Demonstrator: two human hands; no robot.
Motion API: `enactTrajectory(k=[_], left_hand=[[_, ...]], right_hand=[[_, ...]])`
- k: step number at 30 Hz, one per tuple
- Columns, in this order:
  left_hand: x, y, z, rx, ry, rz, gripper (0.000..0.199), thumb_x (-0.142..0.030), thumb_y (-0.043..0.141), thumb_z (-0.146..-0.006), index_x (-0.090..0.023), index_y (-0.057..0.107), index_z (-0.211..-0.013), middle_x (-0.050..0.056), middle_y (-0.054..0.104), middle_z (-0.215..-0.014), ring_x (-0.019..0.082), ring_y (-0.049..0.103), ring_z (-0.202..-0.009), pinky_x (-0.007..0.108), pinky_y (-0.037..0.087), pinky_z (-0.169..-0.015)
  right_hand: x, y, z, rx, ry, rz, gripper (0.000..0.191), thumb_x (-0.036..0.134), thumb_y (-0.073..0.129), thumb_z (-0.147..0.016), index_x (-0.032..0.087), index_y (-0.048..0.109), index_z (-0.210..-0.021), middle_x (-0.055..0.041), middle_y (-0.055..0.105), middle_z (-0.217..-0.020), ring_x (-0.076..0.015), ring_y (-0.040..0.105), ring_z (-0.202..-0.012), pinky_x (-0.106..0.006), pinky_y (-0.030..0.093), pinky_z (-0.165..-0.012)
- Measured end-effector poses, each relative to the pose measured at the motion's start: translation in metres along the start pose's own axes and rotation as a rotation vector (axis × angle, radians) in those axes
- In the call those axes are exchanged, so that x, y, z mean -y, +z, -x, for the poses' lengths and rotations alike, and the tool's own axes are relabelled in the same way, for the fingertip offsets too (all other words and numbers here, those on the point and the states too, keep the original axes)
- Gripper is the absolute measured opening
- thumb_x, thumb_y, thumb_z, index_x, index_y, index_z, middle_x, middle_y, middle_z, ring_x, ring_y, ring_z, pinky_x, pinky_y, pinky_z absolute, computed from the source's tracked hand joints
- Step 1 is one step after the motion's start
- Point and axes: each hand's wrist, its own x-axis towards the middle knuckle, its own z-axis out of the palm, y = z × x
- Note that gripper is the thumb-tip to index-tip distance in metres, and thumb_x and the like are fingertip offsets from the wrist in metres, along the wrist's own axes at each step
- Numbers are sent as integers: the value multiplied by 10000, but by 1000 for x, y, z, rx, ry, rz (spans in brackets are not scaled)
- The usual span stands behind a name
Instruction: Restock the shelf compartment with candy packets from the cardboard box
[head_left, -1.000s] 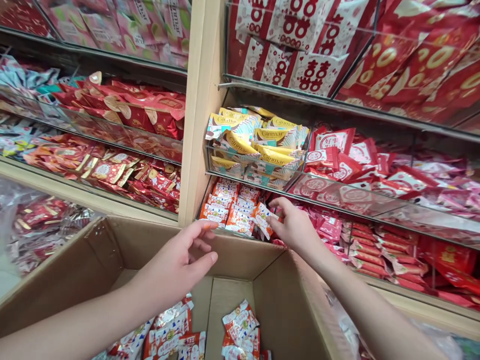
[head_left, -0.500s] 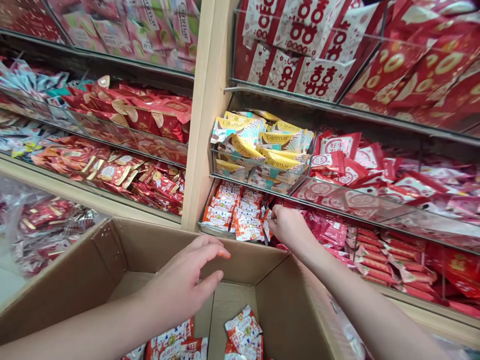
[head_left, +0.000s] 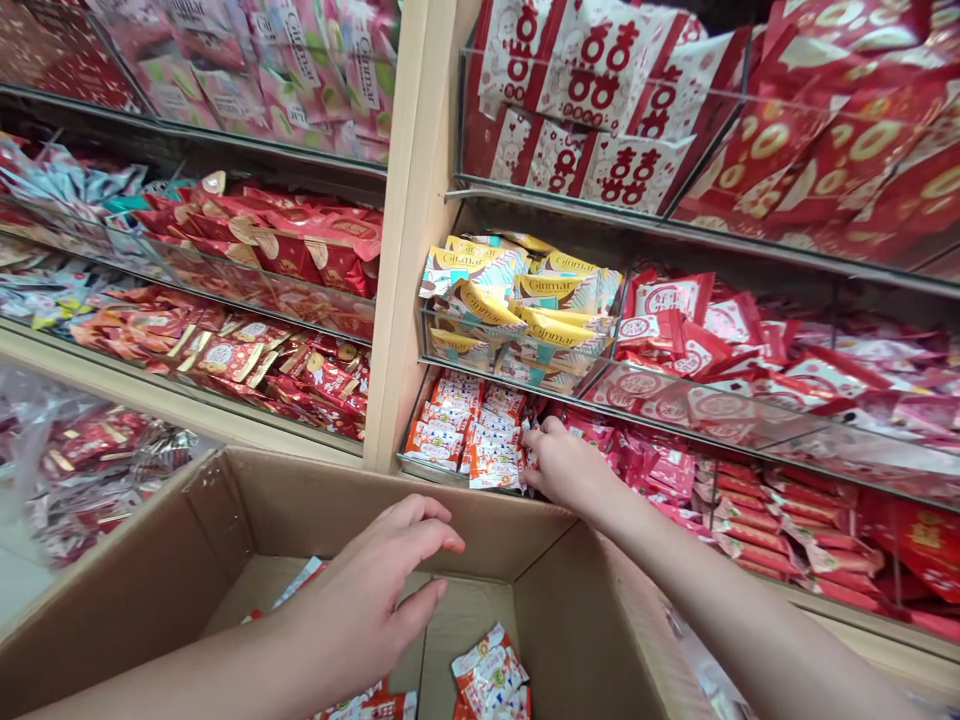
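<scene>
Over the cardboard box [head_left: 315, 490] hovers my left hand [head_left: 390, 580], fingers loosely curved and apart, holding nothing. My right hand [head_left: 562, 465] reaches into the lowest shelf bin, fingers closed on a small orange-and-white snack packet [head_left: 529, 460] at the right side of a stack. The neighbouring packets [head_left: 495, 450] lie in neat rows to the left of these fingers. Inside the box are more such packets [head_left: 491, 675], some of them partly hidden behind my left hand and forearm.
Yellow snack bags [head_left: 555, 290] fill the bin just above, behind a clear front panel. Pink packets [head_left: 664, 470] lie right of my right hand. A wooden upright [head_left: 405, 240] divides the shelves. A clear plastic bag of red packets [head_left: 97, 450] stands left of the box.
My right hand has shifted slightly left and lower against the packets in the bin. My left hand stays over the box, nearly unchanged. The view has tilted slightly upward.
</scene>
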Motion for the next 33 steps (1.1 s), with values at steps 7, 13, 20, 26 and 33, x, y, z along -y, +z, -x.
enactTrajectory(k=[7, 13, 20, 26, 33], left_hand=[[0, 0, 1, 23, -3, -4, 276, -137, 430, -769, -263, 514, -1000, 19, 443, -1168, 174, 459, -1087, 308, 390, -903], [1, 1, 2, 51, -7, 12, 268, -149, 425, -775, -273, 515, -994, 11, 455, -1147, 161, 482, -1051, 297, 401, -882], [4, 3, 3, 62, 4, -27, 297, -116, 435, -745, -266, 522, -986, 19, 455, -1150, 174, 474, -1068, 300, 395, -888], [5, 2, 4, 66, 23, -30, 295, -105, 457, -725, -258, 541, -963, 19, 493, -1127, 176, 510, -1022, 287, 406, -869], [5, 5, 6, 164, 32, -15, 284, -114, 471, -715, -244, 548, -954, 29, 517, -1104, 186, 517, -1009, 297, 407, -868]], right_hand=[[3, 9, -1, -52, -85, 149, 218, 227, 566, -747, 119, 600, -933, -132, 550, -906, -239, 585, -830, -276, 456, -633], [9, -5, -9, -43, -188, 81, 230, 298, 609, -734, 151, 603, -910, -111, 568, -914, -227, 565, -871, -274, 443, -688], [27, 8, -35, -32, -397, 6, 183, 250, 571, -759, 129, 603, -892, -105, 608, -903, -204, 579, -830, -250, 424, -666], [15, 0, -40, -58, -488, -35, 169, 156, 460, -805, 134, 628, -801, -76, 620, -866, -153, 564, -812, -214, 392, -704], [-23, -12, -22, 1, -403, -5, 196, 122, 476, -779, 135, 671, -799, -76, 654, -816, -158, 581, -800, -211, 383, -722]])
